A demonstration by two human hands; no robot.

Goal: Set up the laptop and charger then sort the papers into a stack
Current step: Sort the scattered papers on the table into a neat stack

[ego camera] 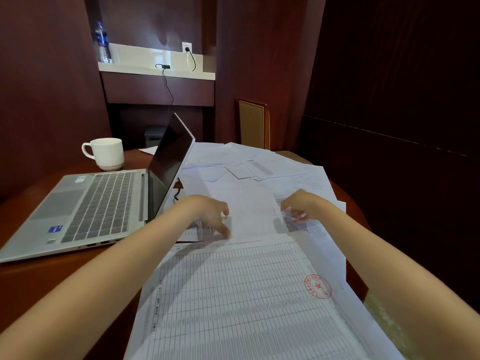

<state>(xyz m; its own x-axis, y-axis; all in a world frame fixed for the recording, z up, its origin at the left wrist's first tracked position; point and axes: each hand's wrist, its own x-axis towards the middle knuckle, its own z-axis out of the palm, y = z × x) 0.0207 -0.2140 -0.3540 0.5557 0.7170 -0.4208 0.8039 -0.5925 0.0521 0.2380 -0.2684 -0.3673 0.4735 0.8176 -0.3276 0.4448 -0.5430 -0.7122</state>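
An open silver laptop (98, 203) sits on the left of the brown table (52, 276), its screen dark. The charger brick (164, 66) lies on a white shelf at the back. One lead from it runs to the wall socket (186, 48). The other cable (170, 92) drops behind the laptop. Loose papers (259, 165) are spread over the table's right half, and a printed table sheet with a red stamp (233, 294) lies nearest me. My left hand (207, 214) touches a blank white sheet (249, 211) with its fingertips. My right hand (301, 206) pinches that sheet's right edge with curled fingers.
A white mug (107, 153) stands behind the laptop at the left. A water bottle (102, 42) stands on the white shelf (135, 58). A chair back (253, 123) rises beyond the papers. Dark wood panels close off the room at the back and right.
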